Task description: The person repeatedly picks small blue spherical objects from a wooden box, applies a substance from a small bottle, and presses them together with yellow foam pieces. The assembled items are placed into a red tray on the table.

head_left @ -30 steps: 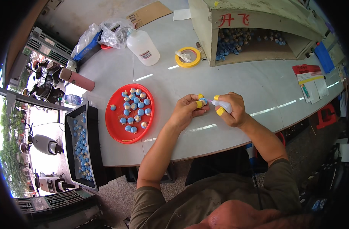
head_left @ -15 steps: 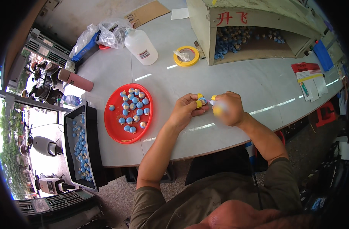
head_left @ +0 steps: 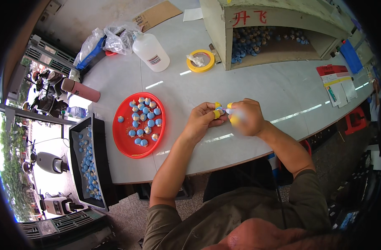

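Note:
Over the grey table, my left hand (head_left: 199,121) is closed, pinching a small blue-and-cream ball-shaped figurine (head_left: 220,110) between its fingertips. My right hand (head_left: 252,116) is closed too and close against it, with a pale tip between its fingers touching or nearly touching the piece. What the right hand holds is blurred and mostly hidden. Yellow finger covers sit on fingertips of both hands. Left of my hands lies a round red tray (head_left: 123,141) with several similar blue-and-cream pieces spread in it.
A black bin (head_left: 99,162) of blue pieces stands at the table's left end. Behind are a pink flask (head_left: 84,90), a white plastic bottle (head_left: 153,52) and a yellow tape roll (head_left: 189,65). A greenish box (head_left: 217,31) holds more pieces at back right; red-and-white papers (head_left: 334,79) lie farther right.
The view has shifted slightly. My right hand has turned a little and drawn slightly closer to the left; the left hand keeps its pinch on the figurine.

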A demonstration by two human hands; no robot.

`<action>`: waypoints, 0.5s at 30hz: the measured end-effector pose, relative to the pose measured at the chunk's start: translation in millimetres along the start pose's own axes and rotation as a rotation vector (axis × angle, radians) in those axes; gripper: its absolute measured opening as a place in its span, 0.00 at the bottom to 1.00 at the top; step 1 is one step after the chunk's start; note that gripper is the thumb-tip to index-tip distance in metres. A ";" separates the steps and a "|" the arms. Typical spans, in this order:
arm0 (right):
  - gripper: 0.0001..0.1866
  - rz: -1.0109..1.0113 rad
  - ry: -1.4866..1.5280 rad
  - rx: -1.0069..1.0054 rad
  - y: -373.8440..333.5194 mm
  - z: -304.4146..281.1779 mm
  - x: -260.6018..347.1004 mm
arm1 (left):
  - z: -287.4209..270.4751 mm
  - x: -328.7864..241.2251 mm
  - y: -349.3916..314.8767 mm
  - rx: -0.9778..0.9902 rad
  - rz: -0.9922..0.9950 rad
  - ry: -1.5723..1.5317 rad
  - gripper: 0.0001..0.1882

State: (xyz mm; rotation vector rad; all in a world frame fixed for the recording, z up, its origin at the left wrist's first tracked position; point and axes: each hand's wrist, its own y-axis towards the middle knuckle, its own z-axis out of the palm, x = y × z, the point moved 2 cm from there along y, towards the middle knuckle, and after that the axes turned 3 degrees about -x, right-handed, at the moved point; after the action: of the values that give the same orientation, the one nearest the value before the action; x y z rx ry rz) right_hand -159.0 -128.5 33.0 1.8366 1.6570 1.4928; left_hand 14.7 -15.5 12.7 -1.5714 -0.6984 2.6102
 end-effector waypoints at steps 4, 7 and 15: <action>0.13 0.073 0.078 -0.061 -0.6 -5.7 0.5 | -4.4 2.6 1.7 -0.014 -0.009 -0.012 0.11; 0.13 0.245 0.221 -0.142 -5.3 -14.7 -0.2 | -5.8 0.9 1.0 0.015 -0.019 -0.053 0.11; 0.17 0.614 0.327 -0.197 1.8 -61.5 -0.4 | -10.1 0.7 0.3 0.044 -0.017 -0.145 0.11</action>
State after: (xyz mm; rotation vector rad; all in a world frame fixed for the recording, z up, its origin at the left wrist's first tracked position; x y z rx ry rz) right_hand -206.5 -155.5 61.3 2.1877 1.0296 2.2089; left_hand 22.9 -11.9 7.9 -1.3698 -0.6533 2.7285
